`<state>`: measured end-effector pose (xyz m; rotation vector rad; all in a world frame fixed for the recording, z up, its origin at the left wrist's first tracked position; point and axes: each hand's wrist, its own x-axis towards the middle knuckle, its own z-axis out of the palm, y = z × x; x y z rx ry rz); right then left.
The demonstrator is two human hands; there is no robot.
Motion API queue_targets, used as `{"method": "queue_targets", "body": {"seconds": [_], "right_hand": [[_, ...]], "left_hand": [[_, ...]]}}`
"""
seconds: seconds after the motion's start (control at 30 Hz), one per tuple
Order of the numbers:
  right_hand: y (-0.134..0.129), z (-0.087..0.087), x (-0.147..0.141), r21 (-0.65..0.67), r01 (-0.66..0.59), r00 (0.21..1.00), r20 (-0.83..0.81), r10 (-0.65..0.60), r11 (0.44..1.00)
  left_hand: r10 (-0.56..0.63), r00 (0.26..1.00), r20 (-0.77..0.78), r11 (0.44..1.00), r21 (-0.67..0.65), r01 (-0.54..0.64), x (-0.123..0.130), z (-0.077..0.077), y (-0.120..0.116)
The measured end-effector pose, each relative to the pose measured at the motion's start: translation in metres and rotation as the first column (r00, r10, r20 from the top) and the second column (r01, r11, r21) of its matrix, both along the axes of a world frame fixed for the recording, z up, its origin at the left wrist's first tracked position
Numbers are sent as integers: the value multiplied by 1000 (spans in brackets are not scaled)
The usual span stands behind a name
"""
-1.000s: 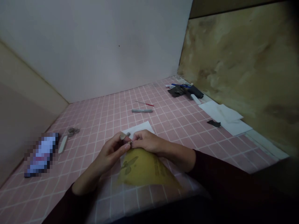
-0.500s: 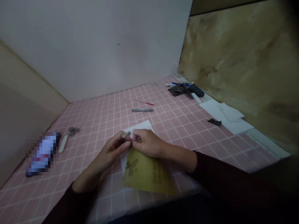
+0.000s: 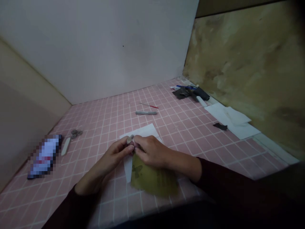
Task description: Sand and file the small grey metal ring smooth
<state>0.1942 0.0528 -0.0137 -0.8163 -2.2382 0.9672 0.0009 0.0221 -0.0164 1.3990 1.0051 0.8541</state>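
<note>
A: In the head view, where do we have the sheet point(image 3: 152, 184)?
B: Below our hands, partly over the white paper point(image 3: 128, 168); our right hand point(image 3: 152, 151) seems to pinch its upper end; our left hand point(image 3: 119, 152) has thumb and finger drawn close beside it, but whether they grip anything we cannot tell.
A: How do we expect it to handle?
B: Light and thin, we judge; bendy yet a little stiff, not slippery, quick to crease; we'd take it by its edges, near a corner.
A: And the pale piece point(image 3: 129, 140) by our left fingertips?
B: Tiny and light, we think; we'd pinch it gently by its rim.
A: Shall we count?
B: One sheet; one pale piece; one white paper beneath, and two papers point(image 3: 245, 130) at the right; one grey rod point(image 3: 146, 113); one red-handled tool point(image 3: 153, 107); two white sticks point(image 3: 66, 146), one each side; one phone point(image 3: 45, 156), blurred; one dark scrap point(image 3: 220, 126); the grey lumps point(image 3: 76, 133) overlap, so we cannot count them.
</note>
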Motion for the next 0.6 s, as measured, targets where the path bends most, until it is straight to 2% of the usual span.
{"method": "queue_targets", "body": {"seconds": [0.07, 0.1, 0.13, 0.17, 0.2, 0.23, 0.27, 0.33, 0.37, 0.4, 0.43, 0.5, 0.53, 0.6], "right_hand": [[3, 4, -1, -201, 34, 999, -27, -40, 979], [6, 5, -1, -352, 27, 999, -34, -41, 936], [7, 5, -2, -496, 8, 999, -39, -31, 868], [9, 5, -2, -600, -13, 999, -44, -17, 800], [9, 4, -3, -641, -16, 999, -42, -15, 767], [8, 3, -3, -616, -2, 999, -38, -28, 788], [7, 2, -3, -528, 23, 998, -36, -49, 849], [3, 1, -2, -250, 47, 997, -46, -61, 967], [1, 1, -1, -136, 37, 998, -52, -45, 990], [0, 1, -1, -78, 26, 998, -56, -30, 997], [0, 2, -1, -79, 26, 998, -55, -30, 997], [3, 3, -1, -237, 62, 996, -45, -75, 970], [5, 4, -2, -369, 63, 996, -40, -84, 927], [10, 4, -2, -602, 11, 998, -45, -48, 798]], "left_hand": [[20, 999, -33, 995, 97, -16, 1, 5, -3], [33, 998, -54, 989, 148, -24, 1, 7, -4], [47, 996, -71, 981, 190, -33, 1, 7, -5], [57, 995, -85, 976, 214, -38, 1, 7, -5], [60, 994, -90, 976, 214, -39, 1, 6, -4], [56, 995, -84, 981, 191, -39, 0, 4, -3], [47, 997, -69, 988, 148, -36, 0, 1, -2], [20, 999, -38, 998, 55, -18, -2, -2, 1], [10, 1000, -30, 1000, 29, -10, -2, -3, 2], [9, 1000, -26, 1000, 21, -8, -2, -3, 2], [10, 1000, -27, 1000, 30, -9, -2, -2, 2], [36, 999, -29, 995, 90, -34, -2, 1, -1], [58, 998, -31, 990, 127, -54, -1, 2, -2], [87, 995, -42, 981, 180, -78, 0, 3, -3]]}}
